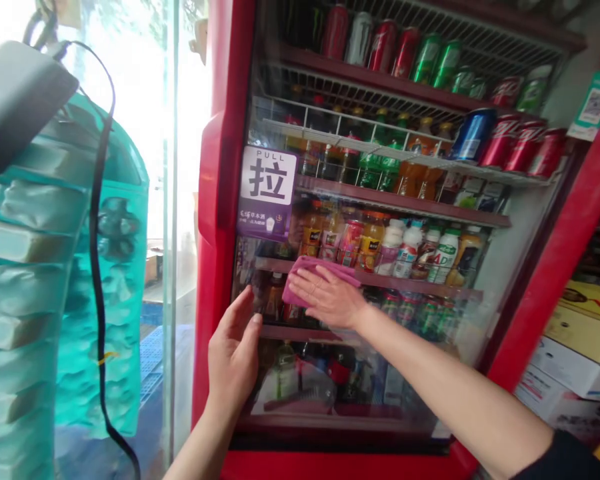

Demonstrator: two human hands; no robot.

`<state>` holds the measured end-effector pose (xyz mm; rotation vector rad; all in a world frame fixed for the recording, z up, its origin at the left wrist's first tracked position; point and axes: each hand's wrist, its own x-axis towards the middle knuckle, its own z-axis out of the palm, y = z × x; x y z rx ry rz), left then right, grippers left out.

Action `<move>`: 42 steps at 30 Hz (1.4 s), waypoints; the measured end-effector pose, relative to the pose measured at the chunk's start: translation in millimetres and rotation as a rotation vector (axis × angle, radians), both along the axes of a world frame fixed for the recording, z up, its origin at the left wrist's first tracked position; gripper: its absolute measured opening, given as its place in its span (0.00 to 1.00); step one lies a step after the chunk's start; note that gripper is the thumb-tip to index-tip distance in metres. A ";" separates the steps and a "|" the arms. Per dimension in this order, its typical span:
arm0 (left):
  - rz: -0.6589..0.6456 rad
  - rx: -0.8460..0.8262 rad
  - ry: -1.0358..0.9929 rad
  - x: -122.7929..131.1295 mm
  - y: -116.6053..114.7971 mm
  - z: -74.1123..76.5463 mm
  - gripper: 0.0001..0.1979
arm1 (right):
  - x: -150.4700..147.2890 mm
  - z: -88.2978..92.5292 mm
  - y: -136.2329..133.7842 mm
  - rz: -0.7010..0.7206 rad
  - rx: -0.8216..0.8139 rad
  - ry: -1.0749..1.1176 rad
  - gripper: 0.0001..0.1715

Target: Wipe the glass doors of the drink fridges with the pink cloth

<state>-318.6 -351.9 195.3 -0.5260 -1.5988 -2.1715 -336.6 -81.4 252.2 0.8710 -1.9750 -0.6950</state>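
My right hand (327, 293) holds a folded pink cloth (347, 271) against the glass door of a red drinks fridge (223, 167). Its fingers lie flat over the cloth, pressing it to the pane at about the height of the lower shelves. To the left, my left hand (236, 347) is open with nothing in it, thumb apart from the curved fingers. It is near the door's red left frame; I cannot tell whether it touches the glass. Above it, a purple and white "PULL" sticker (267, 190) is on the door.
Behind the glass stand rows of cans (383, 47) and bottles (370, 243). Strips of a teal-edged plastic curtain (35, 280) hang at the left, with a black cable (97, 267) and a grey box (23, 100). Cartons (575, 367) are stacked at the right.
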 end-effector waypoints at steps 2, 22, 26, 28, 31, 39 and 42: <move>-0.022 0.029 -0.022 1.4 -3.6 -0.9 0.34 | -2.1 35.6 4.2 -0.090 -0.200 0.145 0.44; 0.078 0.144 -0.156 -17.1 -33.1 -34.5 0.26 | -69.6 -20.7 -162.9 -0.065 -0.404 0.070 0.50; 0.103 0.140 -0.153 -6.6 -47.0 -29.4 0.24 | -58.3 -56.4 -134.6 0.037 -0.076 -0.027 0.45; 0.106 0.141 -0.142 -2.2 -52.0 -26.6 0.23 | -52.6 -39.7 -119.2 0.058 -0.016 -0.018 0.44; 0.111 0.154 -0.126 1.2 -56.4 -24.4 0.21 | -47.4 5.0 -104.1 -0.016 -0.206 0.110 0.46; 0.099 0.174 -0.139 -3.2 -50.2 -24.4 0.21 | -61.7 -3.2 -144.9 -0.134 -0.491 0.118 0.50; 0.109 0.168 -0.150 -3.3 -40.1 -24.7 0.22 | -68.6 -26.1 -161.7 -0.103 -0.390 0.019 0.49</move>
